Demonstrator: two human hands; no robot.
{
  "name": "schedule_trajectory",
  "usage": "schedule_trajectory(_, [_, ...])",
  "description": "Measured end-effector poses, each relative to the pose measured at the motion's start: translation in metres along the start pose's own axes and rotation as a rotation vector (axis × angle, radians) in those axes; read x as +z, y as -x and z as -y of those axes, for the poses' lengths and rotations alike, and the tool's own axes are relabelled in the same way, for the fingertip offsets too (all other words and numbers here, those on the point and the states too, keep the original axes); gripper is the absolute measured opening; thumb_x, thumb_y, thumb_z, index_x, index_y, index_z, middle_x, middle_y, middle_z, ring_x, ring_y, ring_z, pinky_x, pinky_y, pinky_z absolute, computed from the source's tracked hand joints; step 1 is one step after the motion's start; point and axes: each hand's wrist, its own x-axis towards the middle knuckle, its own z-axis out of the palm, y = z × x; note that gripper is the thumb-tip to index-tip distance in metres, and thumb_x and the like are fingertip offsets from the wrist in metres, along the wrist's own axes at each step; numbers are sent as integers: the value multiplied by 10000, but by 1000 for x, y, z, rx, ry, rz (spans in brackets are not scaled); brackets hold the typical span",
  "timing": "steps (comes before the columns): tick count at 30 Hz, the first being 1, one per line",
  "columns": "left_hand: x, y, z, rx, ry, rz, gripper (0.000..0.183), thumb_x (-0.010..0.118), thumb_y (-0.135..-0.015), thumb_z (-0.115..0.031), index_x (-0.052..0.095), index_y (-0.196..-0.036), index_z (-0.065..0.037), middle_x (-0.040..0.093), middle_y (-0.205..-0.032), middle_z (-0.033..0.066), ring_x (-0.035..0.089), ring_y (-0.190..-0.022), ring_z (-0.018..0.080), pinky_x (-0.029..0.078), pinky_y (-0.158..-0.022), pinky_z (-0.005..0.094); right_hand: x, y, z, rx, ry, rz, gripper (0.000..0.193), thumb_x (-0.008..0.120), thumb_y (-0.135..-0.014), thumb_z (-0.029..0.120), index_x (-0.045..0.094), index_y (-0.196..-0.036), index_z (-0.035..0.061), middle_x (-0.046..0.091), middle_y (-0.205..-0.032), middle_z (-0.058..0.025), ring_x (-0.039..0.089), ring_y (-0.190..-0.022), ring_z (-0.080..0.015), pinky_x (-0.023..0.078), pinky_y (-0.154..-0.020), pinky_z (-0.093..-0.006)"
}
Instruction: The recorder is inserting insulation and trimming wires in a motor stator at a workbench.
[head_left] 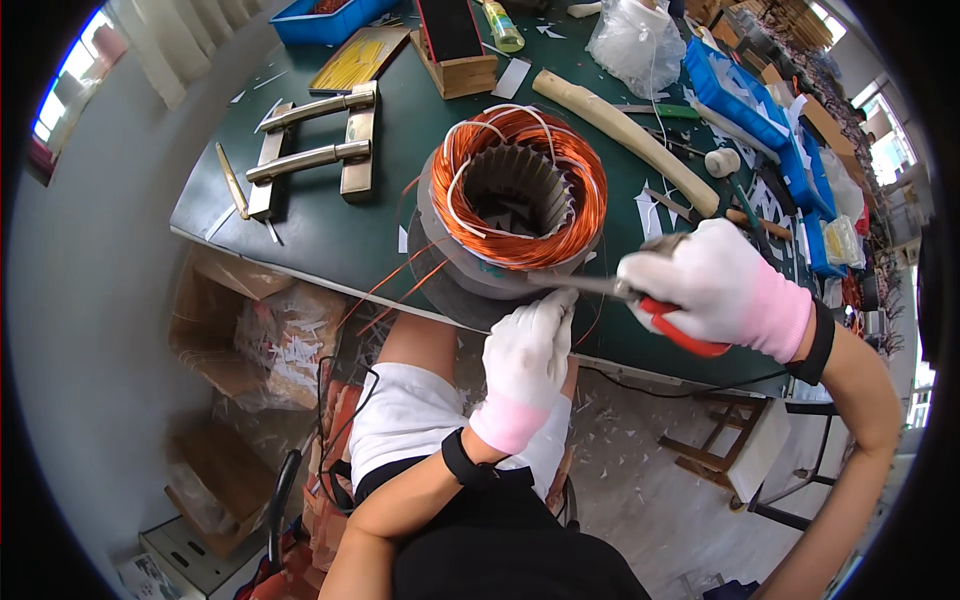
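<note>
A motor stator (520, 190) stands upright near the table's front edge, its ring of orange copper wire coils looped with white sleeving. It rests on a dark round base (450, 297). My right hand (695, 285), in a white glove with a pink cuff, grips red-handled scissors (680, 335), blurred by motion. Their metal blades reach left to the stator's near side. Just below the blades is my gloved left hand (528, 350), its fingers drawn together close to the base; what they pinch, if anything, is hidden. Loose copper wires (405, 280) trail from the stator's left side.
A metal frame with two bars (310, 150) lies left on the green table (390, 220). Behind the stator are a wooden block (460, 75) and a pale wooden stick (630, 140). Blue trays (735, 95) line the right. A carton of scraps (225, 310) sits below left.
</note>
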Motion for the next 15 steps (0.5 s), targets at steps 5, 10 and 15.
schedule_trajectory(5, [8, -8, -8, -914, 1418, 67, 228, 450, -1018, -153, 550, -1158, -3, 676, -1020, 87, 646, -1013, 210, 489, -868, 293, 16, -27, 12, 737, -866, -378, 475, 715, -851, 284, 489, -1174, 18, 604, -916, -101, 591, -800, -173, 497, -758, -321])
schedule_trajectory(10, [-69, 7, 3, -866, 1208, 385, 334, 478, -1022, -268, 497, -1229, -6, 350, -715, -42, 334, -611, 60, 345, -590, 217, 76, -54, -10, 688, -788, -643, 528, 723, -866, 297, 436, -1210, 19, 588, -939, -99, 571, -831, -146, 494, -740, -298])
schedule_trajectory(15, [-158, 20, -3, -312, 81, 416, 166, 483, -928, 11, 629, -1001, 36, 659, -888, 111, 635, -750, 212, 484, -709, 286, 51, -47, -40, 612, -835, -412, 545, 699, -864, 230, 431, -1272, -14, 585, -1037, -111, 576, -956, -155, 492, -863, -303])
